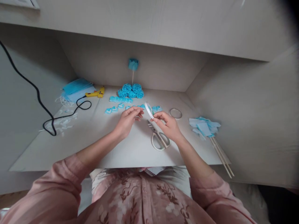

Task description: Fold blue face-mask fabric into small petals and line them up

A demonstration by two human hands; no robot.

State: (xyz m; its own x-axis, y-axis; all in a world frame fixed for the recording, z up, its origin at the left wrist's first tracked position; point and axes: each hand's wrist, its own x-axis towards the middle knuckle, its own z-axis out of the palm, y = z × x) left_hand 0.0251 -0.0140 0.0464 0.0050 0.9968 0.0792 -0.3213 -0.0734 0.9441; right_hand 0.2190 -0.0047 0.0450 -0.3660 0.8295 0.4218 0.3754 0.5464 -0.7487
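Observation:
Between the thumb and fingers of my right hand (167, 123) is a narrow roll of white tape (149, 110), held on edge above the table. My left hand (130, 119) is closed just left of the roll, its fingertips drawn together; whatever they pinch is too small to make out. Below the hands lies a pair of scissors (156, 132) with pale handles, points away from me. Beyond them runs a row of small folded blue pieces (114, 109), partly hidden by my hands. Behind these sit several blue rosettes (131, 90).
One blue flower on a stick (133, 64) stands at the back. Left are blue face masks (77, 87), a yellow glue gun (99, 92) with black cord (38, 93), and white scraps (62, 124). Right are a thin ring (175, 113) and blue-topped sticks (220, 154) overhanging the table edge.

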